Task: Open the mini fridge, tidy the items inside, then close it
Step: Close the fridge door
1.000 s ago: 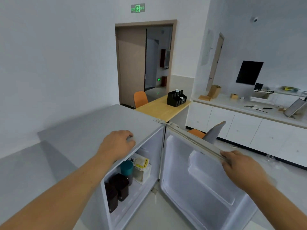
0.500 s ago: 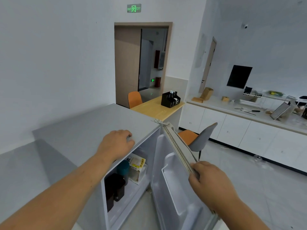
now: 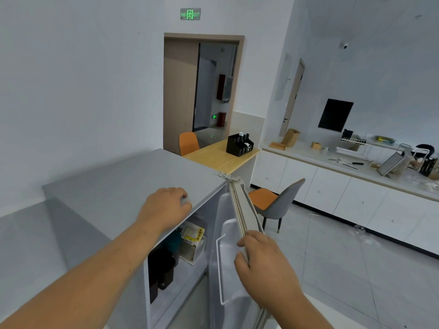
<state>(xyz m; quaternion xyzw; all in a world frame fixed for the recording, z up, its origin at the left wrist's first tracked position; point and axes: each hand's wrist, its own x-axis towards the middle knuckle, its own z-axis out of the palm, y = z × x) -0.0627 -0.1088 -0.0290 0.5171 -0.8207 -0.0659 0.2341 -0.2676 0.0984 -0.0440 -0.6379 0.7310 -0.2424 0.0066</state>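
Head cam view, only one here. Mini fridge (image 3: 133, 186) down in the lower middle, grey flat top, door (image 3: 240, 214) swung about halfway, hinged at the far right corner of the top. Left hand (image 3: 166, 207) resting palm-down on the front edge of the fridge top, fingers curled loosely over the lip, not really holding anything. Right hand (image 3: 263, 260) clamped on the top edge of the door near the free end, fingers wrapped over the rubber seal side, thumb tucked on the near side.

Inside, through the gap: white and yellow carton (image 3: 193, 241) leaning toward the back right of the shelf, teal cup (image 3: 173, 241) just beside it on the left, mostly hidden under the left forearm's line. Two dark containers (image 3: 161, 269) up front on the left, touching or nearly so, hard to tell in the shadow. White door shelf (image 3: 225, 264) on the inner side of the door, contents not visible.

Rest of the room: wooden table (image 3: 218, 155) behind the fridge with a black organizer (image 3: 238, 144) on top, orange chair (image 3: 188, 142) by the doorway, grey and orange chair (image 3: 276, 203) right of the door, long white counter (image 3: 332, 162) along the right wall with clutter.
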